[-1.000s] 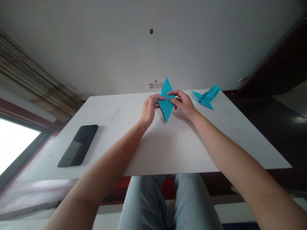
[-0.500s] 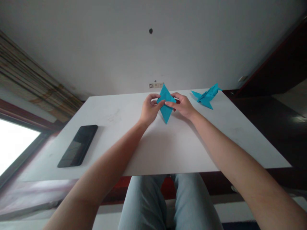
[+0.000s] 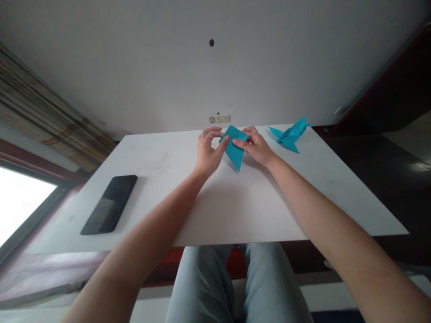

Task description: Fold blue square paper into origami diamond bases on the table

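A folded piece of blue paper [image 3: 235,150] with a pointed lower tip lies low over the far middle of the white table [image 3: 235,202]. My left hand [image 3: 208,152] pinches its left edge with thumb and fingers. My right hand [image 3: 256,146] pinches its right side, fingers curled over the paper. A finished blue origami bird [image 3: 290,134] rests on the table just right of my right hand, apart from it.
A black phone [image 3: 109,204] lies face up near the table's left front corner. A white wall with a socket strip [image 3: 219,119] stands right behind the table's far edge. My knees in light jeans [image 3: 235,287] show under the front edge.
The upright diamond of blue paper has been folded down: its top point no longer sticks up, and the piece sits lower and flatter between my hands.
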`<state>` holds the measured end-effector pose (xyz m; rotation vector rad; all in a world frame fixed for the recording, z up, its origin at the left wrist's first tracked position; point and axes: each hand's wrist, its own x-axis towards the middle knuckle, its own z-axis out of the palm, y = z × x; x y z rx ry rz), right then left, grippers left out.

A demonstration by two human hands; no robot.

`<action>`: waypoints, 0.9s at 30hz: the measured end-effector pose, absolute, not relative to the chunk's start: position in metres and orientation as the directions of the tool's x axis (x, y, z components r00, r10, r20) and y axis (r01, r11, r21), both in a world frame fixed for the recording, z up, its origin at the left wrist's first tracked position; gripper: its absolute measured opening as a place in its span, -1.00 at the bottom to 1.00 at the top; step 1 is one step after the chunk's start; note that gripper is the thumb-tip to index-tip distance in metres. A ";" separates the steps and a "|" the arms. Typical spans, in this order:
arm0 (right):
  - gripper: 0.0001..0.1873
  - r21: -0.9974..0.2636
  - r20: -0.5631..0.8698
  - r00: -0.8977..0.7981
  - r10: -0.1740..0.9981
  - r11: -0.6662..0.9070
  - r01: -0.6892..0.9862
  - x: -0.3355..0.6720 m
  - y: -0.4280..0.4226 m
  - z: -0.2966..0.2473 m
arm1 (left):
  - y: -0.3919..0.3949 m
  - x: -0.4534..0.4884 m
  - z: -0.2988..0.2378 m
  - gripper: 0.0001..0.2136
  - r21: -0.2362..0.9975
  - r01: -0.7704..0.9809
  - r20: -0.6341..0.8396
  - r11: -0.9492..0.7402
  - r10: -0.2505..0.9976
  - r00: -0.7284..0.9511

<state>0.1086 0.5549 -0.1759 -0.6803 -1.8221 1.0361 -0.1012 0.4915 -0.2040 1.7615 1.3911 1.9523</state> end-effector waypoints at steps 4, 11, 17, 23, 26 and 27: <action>-0.26 -0.871 0.430 -0.438 0.789 0.491 0.030 0.107 0.555 -0.178 | 0.490 -0.096 -0.197 -0.53 0.735 0.362 0.678 -0.574 0.649 -0.346; -0.30 -0.932 0.359 -0.514 0.779 0.326 -0.156 0.101 0.547 -0.173 | 0.491 -0.094 -0.197 -0.39 0.821 0.164 0.569 -0.548 0.759 -0.315; -0.16 -0.941 0.337 -0.403 0.851 0.305 -0.144 0.107 0.549 -0.173 | 0.488 -0.094 -0.199 -0.48 0.800 0.157 0.600 -0.580 0.772 -0.209; -0.24 -0.930 0.364 -0.347 0.864 0.318 -0.183 0.106 0.545 -0.165 | 0.491 -0.096 -0.208 -0.43 0.833 0.103 0.553 -0.543 0.817 -0.166; -0.21 -0.925 0.369 -0.330 0.869 0.309 -0.222 0.104 0.548 -0.166 | 0.494 -0.097 -0.209 -0.44 0.837 0.087 0.546 -0.539 0.817 -0.188; -0.21 -0.921 0.378 -0.318 0.870 0.318 -0.224 0.104 0.551 -0.168 | 0.496 -0.097 -0.208 -0.42 0.837 0.078 0.546 -0.542 0.816 -0.190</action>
